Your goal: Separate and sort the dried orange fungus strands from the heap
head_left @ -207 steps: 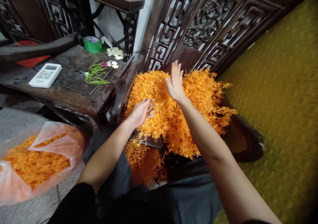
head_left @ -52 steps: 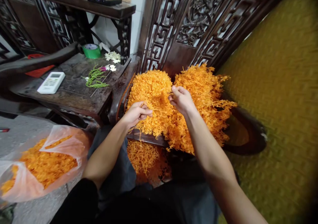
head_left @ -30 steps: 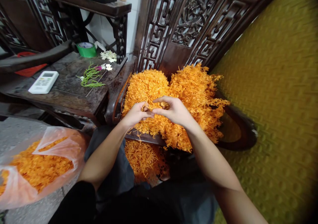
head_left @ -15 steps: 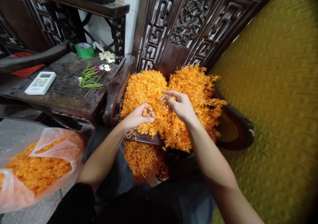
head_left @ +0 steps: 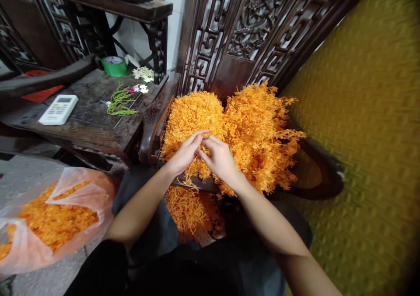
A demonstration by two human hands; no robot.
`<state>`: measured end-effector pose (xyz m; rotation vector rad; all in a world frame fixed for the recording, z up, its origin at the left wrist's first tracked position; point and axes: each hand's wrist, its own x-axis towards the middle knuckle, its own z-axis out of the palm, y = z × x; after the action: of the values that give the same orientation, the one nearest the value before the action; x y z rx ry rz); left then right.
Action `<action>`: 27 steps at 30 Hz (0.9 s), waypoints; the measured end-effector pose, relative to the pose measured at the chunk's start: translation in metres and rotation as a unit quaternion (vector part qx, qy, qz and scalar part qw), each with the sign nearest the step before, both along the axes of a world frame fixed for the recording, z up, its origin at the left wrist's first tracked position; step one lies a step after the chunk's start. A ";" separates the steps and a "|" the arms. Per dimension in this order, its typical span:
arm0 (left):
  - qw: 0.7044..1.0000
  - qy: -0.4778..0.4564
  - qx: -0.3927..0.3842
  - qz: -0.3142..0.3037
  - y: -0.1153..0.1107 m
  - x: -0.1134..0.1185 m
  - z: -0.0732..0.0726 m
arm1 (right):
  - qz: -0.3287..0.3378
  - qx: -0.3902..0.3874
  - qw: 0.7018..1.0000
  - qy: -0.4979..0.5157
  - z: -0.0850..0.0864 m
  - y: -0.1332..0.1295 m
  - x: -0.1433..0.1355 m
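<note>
My left hand [head_left: 184,154] is closed in front of the orange heaps, its fingertips meeting those of my right hand [head_left: 219,158]. A thin orange flower sprig [head_left: 188,173] hangs below the left palm, partly hidden by it. My right hand is bent into a pinch; whatever lies between its fingers is too small or covered to make out. Behind both hands, on a dark wooden chair, a dense pile of small orange flowers [head_left: 195,110] stands on the left. Beside it on the right is a looser, branching pile of orange sprigs [head_left: 259,125].
More orange sprigs [head_left: 187,210] lie below the seat edge. At the lower left, a translucent bag [head_left: 70,191] holds orange pieces. A side table [head_left: 95,132] bears a white remote [head_left: 59,110], green tape [head_left: 114,67], and green stems [head_left: 120,101]. A yellow textured surface [head_left: 361,125] borders the right.
My right hand has come down and left from above the piles to meet my left hand. Its fingers went from spread to pinched. The left hand has barely shifted.
</note>
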<state>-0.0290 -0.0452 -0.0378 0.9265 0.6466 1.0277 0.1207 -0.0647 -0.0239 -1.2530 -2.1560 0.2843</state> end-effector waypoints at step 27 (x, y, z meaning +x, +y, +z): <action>0.987 0.042 -0.067 0.139 0.017 -0.013 -0.004 | 0.050 0.177 0.982 0.038 -0.006 -0.033 -0.004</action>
<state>-0.0416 -0.0281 -0.0415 0.7792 0.9228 1.1803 0.1172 -0.0975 -0.0296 -0.9205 -2.0921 -0.0139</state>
